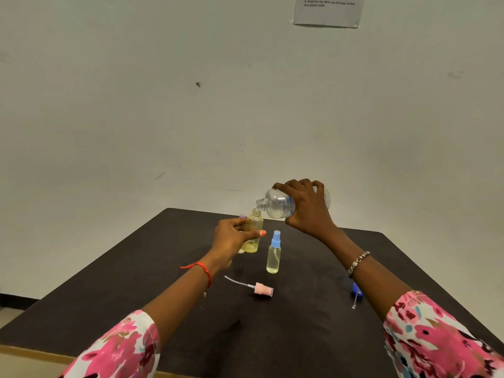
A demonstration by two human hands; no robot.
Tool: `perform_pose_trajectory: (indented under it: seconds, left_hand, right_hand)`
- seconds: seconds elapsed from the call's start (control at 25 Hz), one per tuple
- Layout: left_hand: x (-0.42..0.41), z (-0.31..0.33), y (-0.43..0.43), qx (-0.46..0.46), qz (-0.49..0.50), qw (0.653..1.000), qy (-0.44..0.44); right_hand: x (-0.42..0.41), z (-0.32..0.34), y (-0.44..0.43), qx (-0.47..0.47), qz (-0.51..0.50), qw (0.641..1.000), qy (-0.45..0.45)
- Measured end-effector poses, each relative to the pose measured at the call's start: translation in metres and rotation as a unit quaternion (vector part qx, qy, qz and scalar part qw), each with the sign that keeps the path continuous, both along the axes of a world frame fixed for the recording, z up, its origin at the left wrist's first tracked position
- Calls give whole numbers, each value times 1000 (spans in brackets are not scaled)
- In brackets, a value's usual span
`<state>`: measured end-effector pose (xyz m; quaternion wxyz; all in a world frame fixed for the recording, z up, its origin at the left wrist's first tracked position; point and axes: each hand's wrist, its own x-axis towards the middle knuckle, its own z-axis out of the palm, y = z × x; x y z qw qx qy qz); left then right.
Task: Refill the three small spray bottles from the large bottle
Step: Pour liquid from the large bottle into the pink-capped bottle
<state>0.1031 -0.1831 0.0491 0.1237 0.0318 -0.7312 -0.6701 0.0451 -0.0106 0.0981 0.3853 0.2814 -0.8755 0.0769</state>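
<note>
Head view: two floral pink sleeves [122, 347] filled the lower corners of the frame, both forearms reaching out over a dark table [300, 336]. Near the lower centre a pink spray head [263, 290] lay on its side on the tabletop, dip tube pointing to the left. A small blue cap [357, 290] lay at lower right, partly hidden behind the right forearm. A red thread [203, 268] circled the left wrist; a beaded bracelet [358, 262] circled the right. Just past the spray head, a blue-topped spray bottle [273, 255] stood upright, holding pale yellow liquid, untouched. Just left of it, the left hand [233, 237] grasped an uncapped small bottle [255, 230], thumb across its front, base on or just above the table, cannot tell which. A purple top [242, 216] showed behind that hand; its bottle was mostly hidden. Above, at centre right, the right hand [306, 211] was clasped over the large clear bottle [279, 204], tipped nearly level, its open mouth at the small bottle's neck. Behind stood a pale wall [163, 105], with a paper notice [328, 10] at upper right, print too small to read.
</note>
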Motion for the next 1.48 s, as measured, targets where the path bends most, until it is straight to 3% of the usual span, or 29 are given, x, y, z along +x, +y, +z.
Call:
perform_pose_trajectory:
  seconds: [1.48]
  left_hand:
    - [5,-1,-2,7,-2,1000,-4]
  right_hand:
    - [0,-4,-3,7,5,1000,17]
